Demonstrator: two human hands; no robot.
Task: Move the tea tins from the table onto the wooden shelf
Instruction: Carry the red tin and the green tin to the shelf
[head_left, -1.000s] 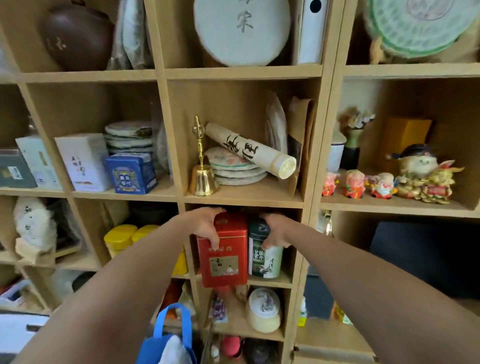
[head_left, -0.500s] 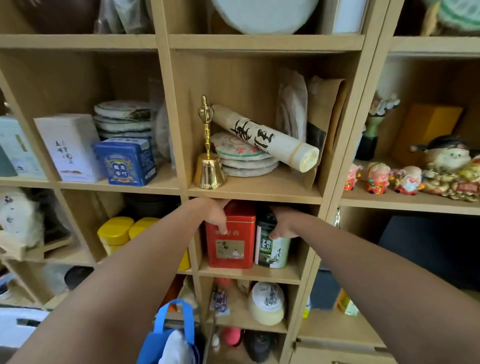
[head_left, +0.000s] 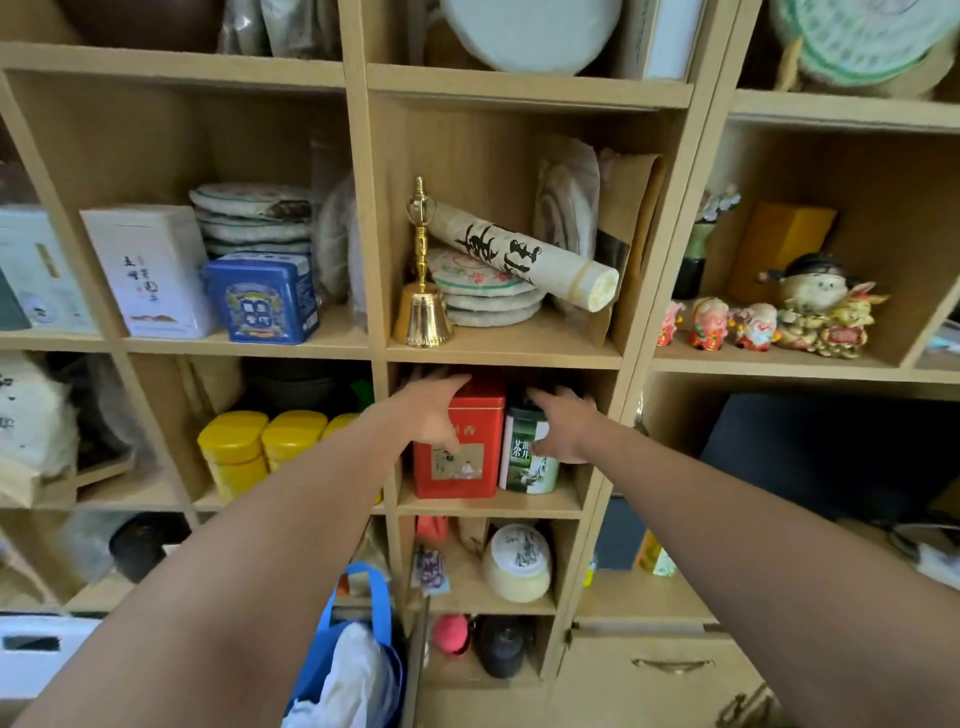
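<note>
A red square tea tin (head_left: 458, 457) stands upright in the middle compartment of the wooden shelf (head_left: 488, 505). Beside it on the right stands a round green-and-white tea tin (head_left: 525, 462), the two nearly touching. My left hand (head_left: 423, 413) lies against the red tin's upper left, fingers stretched toward its lid and no longer curled round it. My right hand (head_left: 563, 426) is at the green tin's upper right with fingers extended, its thumb still on the tin's front.
A brass bell (head_left: 423, 306), a paper roll and tea cakes fill the compartment above. Yellow tins (head_left: 260, 447) sit in the left compartment. A round pale tin (head_left: 517, 564) lies one shelf lower. A blue bag (head_left: 353, 660) hangs below my left arm.
Both tins went from the compartment's front edge deeper onto the shelf. My hands loosened from gripping the tin tops to stretched fingers.
</note>
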